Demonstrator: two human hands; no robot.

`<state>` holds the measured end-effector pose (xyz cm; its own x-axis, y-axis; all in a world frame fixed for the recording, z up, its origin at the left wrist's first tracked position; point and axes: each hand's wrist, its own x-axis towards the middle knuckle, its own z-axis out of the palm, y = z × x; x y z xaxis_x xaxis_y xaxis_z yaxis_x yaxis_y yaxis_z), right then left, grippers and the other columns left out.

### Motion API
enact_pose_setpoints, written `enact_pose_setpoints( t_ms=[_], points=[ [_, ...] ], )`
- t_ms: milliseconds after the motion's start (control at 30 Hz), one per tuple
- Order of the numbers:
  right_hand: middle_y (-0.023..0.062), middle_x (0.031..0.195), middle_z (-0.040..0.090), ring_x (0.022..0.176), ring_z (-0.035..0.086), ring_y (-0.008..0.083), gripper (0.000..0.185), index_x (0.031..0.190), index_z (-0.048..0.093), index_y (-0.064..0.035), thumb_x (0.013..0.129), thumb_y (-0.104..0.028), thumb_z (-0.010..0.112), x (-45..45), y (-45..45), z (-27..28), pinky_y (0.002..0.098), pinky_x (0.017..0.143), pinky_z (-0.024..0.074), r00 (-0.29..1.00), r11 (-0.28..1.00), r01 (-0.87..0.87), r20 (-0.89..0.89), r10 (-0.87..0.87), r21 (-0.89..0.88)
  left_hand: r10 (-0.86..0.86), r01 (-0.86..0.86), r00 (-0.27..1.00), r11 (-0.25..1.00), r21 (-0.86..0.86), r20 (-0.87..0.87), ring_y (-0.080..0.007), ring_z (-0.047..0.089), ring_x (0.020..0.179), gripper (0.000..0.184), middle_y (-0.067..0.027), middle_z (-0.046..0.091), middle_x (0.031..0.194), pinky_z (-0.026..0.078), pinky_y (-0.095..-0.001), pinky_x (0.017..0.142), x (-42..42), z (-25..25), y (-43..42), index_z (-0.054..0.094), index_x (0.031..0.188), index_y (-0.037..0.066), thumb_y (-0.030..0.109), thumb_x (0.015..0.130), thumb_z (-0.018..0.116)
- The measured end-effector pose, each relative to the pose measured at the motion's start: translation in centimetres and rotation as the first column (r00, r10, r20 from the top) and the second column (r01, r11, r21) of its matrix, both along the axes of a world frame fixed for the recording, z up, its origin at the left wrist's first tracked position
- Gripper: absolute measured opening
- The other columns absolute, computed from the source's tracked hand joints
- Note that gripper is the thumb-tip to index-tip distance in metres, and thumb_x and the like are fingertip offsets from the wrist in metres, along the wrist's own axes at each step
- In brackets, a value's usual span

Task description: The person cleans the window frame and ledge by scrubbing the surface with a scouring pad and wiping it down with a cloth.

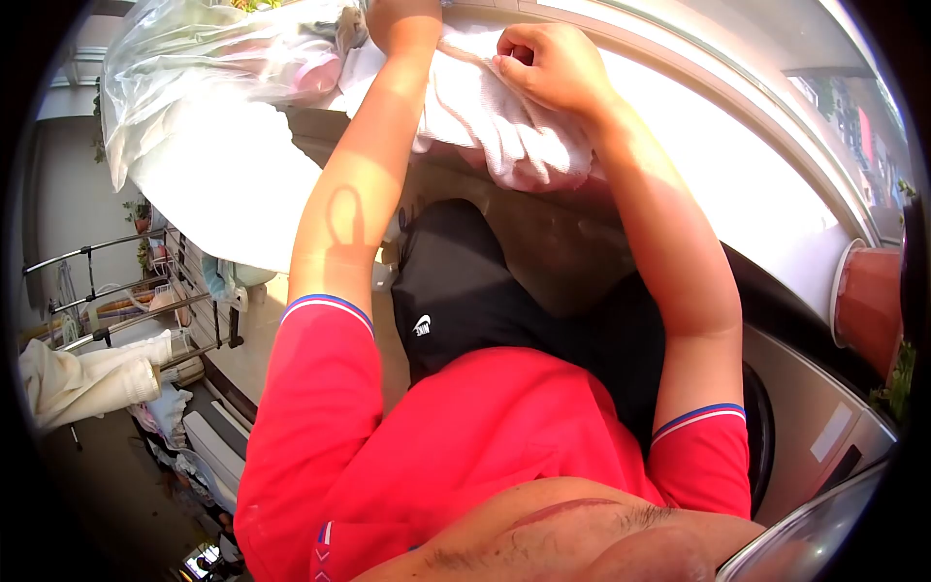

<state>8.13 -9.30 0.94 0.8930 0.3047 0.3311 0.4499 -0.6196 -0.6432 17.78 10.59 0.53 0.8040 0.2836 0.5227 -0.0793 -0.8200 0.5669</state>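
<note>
A white and pink ribbed cloth hangs in folds over the light ledge at the top of the view. My right hand is closed at the cloth's upper edge, its fingers curled and pinching the fabric. At the top border, my left hand is partly cut off beside the cloth's left side. Its fingers are hidden, so its hold cannot be made out. Clear plastic sheeting lies crumpled to the left of this hand, with a pink round item beneath it.
A reddish plant pot stands at the right by the window frame. At the left is a metal drying rack with a cream cloth over it. My legs in black shorts are below the ledge.
</note>
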Motion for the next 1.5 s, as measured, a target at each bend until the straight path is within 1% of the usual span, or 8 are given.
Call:
enact_pose_setpoints(
  t_ms=[200, 433, 567, 633, 833, 967, 1133, 1500],
  points=[
    [0.0105, 0.087, 0.076, 0.086, 0.072, 0.0323, 0.027, 0.096, 0.076, -0.0105, 0.082, -0.033, 0.068, -0.3, -0.3, 0.3, 0.0440, 0.078, 0.0561, 1.000, 0.999, -0.023, -0.001, 0.023, 0.038, -0.214, 0.209, 0.976, 0.973, 0.097, 0.043, -0.0394, 0.071, 0.092, 0.023, -0.0191, 0.074, 0.095, 0.054, -0.0463, 0.081, -1.1, 0.1, -1.0, 0.074, 0.100, 0.004, 0.025, 0.090, 0.072],
    [0.0107, 0.086, 0.075, 0.084, 0.071, 0.0330, 0.027, 0.095, 0.076, -0.0095, 0.082, -0.032, 0.068, 0.2, -0.2, 0.2, 0.0442, 0.077, 0.0560, 1.000, 0.999, 0.010, -0.028, -0.008, 0.044, 0.116, -0.115, 0.993, 0.985, 0.124, 0.001, -0.0339, 0.072, 0.084, 0.028, -0.0120, 0.077, 0.090, 0.055, -0.0426, 0.077, 0.7, -0.1, 0.7, 0.076, 0.090, 0.006, 0.034, 0.089, 0.071],
    [0.0115, 0.087, 0.075, 0.085, 0.071, 0.0335, 0.027, 0.095, 0.076, -0.0085, 0.082, -0.030, 0.066, 0.1, 0.3, 0.3, 0.0440, 0.078, 0.0558, 0.998, 0.997, 0.042, -0.044, -0.040, 0.062, -0.347, 0.339, 0.938, 0.909, -0.244, 0.012, -0.0317, 0.073, 0.083, 0.034, -0.0132, 0.078, 0.093, 0.054, -0.0398, 0.078, -0.4, -0.5, -0.2, 0.076, 0.095, 0.002, 0.035, 0.087, 0.076],
    [0.0119, 0.089, 0.076, 0.086, 0.071, 0.0336, 0.027, 0.095, 0.076, -0.0083, 0.082, -0.030, 0.066, 0.2, 0.0, 0.4, 0.0440, 0.079, 0.0557, 0.998, 0.997, 0.037, -0.052, -0.033, 0.073, -0.232, 0.234, 0.972, 0.971, 0.051, -0.049, -0.0318, 0.073, 0.085, 0.033, -0.0134, 0.077, 0.092, 0.055, -0.0405, 0.079, -1.0, 0.1, -0.5, 0.075, 0.096, 0.002, 0.034, 0.088, 0.074],
    [0.0128, 0.080, 0.072, 0.073, 0.068, 0.0287, 0.025, 0.096, 0.075, -0.0042, 0.085, -0.027, 0.071, 0.3, -0.1, -0.1, 0.0391, 0.069, 0.0533, 0.999, 0.990, 0.042, 0.022, -0.045, 0.138, 0.121, -0.117, 0.991, 0.991, 0.063, -0.063, -0.0325, 0.073, 0.085, 0.028, -0.0131, 0.076, 0.088, 0.055, -0.0414, 0.077, 0.3, 0.4, 0.5, 0.073, 0.088, 0.005, 0.032, 0.086, 0.072],
    [0.0138, 0.089, 0.076, 0.086, 0.071, 0.0343, 0.027, 0.096, 0.077, -0.0065, 0.084, -0.029, 0.067, 0.1, 0.0, 0.5, 0.0437, 0.079, 0.0559, 0.997, 0.994, 0.063, -0.058, -0.058, 0.092, -0.307, 0.256, 0.925, 0.939, -0.229, -0.225, -0.0401, 0.070, 0.092, 0.023, -0.0204, 0.074, 0.095, 0.054, -0.0462, 0.081, -1.3, 2.5, -1.7, 0.074, 0.101, 0.004, 0.024, 0.089, 0.073],
    [0.0133, 0.081, 0.072, 0.074, 0.069, 0.0280, 0.024, 0.097, 0.075, -0.0045, 0.086, -0.026, 0.071, 0.2, -0.4, -0.1, 0.0381, 0.070, 0.0534, 0.999, 0.982, 0.048, 0.013, -0.052, 0.180, -0.032, 0.113, 0.969, 0.940, 0.321, -0.245, -0.0304, 0.073, 0.079, 0.028, -0.0129, 0.075, 0.081, 0.054, -0.0407, 0.073, 1.9, 2.8, 0.7, 0.072, 0.081, 0.006, 0.033, 0.083, 0.070],
    [0.0140, 0.091, 0.076, 0.088, 0.072, 0.0333, 0.028, 0.099, 0.077, -0.0055, 0.085, -0.028, 0.068, 0.3, -0.6, 0.0, 0.0430, 0.081, 0.0563, 0.998, 0.984, 0.057, -0.042, -0.051, 0.171, -0.043, 0.115, 0.963, 0.958, 0.262, -0.266, -0.0338, 0.073, 0.088, 0.031, -0.0143, 0.076, 0.090, 0.054, -0.0437, 0.084, 2.4, 2.1, 2.1, 0.073, 0.101, 0.009, 0.037, 0.088, 0.066]
  ],
)
